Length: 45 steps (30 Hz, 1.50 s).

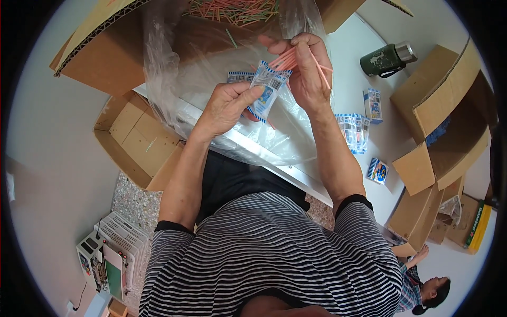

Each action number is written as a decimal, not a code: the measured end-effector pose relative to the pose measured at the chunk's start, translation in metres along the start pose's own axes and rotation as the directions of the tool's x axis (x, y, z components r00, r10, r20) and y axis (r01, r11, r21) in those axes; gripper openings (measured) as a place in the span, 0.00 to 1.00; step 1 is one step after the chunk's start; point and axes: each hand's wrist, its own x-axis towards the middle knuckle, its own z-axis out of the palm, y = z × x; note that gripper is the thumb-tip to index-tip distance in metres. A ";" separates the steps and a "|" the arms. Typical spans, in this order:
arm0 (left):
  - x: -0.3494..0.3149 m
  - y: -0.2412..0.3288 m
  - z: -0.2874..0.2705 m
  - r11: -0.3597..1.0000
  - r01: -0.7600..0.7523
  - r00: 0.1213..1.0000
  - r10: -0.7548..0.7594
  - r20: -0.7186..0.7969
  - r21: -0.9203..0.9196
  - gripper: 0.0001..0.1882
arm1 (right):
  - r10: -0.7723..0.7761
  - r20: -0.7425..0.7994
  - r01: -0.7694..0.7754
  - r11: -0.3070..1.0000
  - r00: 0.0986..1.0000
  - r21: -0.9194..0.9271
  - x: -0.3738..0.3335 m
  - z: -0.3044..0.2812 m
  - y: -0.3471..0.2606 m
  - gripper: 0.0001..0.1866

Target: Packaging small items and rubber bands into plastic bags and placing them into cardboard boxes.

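My left hand pinches a small blue-and-white plastic packet between thumb and fingers, its upper end tilted to the right. In my right hand is a bunch of thin pink sticks, their ends touching or entering the packet's top; I cannot tell which. Just behind the packet a second blue-and-white packet shows in part. Below both hands spreads a clear plastic liner. Many pink, green and yellowish sticks are heaped on it at the far side, inside a large cardboard box.
Right of my forearm, several blue-and-white packets lie on the white table. A dark green flask lies beyond them. Open cardboard boxes stand at right and lower left. Another person is at lower right.
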 end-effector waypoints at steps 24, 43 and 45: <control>0.002 -0.018 0.005 0.978 -0.199 0.950 0.175 -0.260 -0.067 0.15 | 0.513 0.203 -0.457 0.849 0.834 -0.267 0.012 -0.007 -0.002 0.29; 0.001 -0.017 0.009 0.967 -0.228 0.944 0.190 -0.268 -0.115 0.15 | 0.536 0.265 -0.395 0.807 0.801 -0.438 0.013 0.002 -0.007 0.27; 0.002 -0.018 0.011 0.961 -0.236 0.939 0.186 -0.288 -0.147 0.15 | 0.455 0.170 -0.391 0.866 0.874 -0.312 0.010 0.001 -0.002 0.26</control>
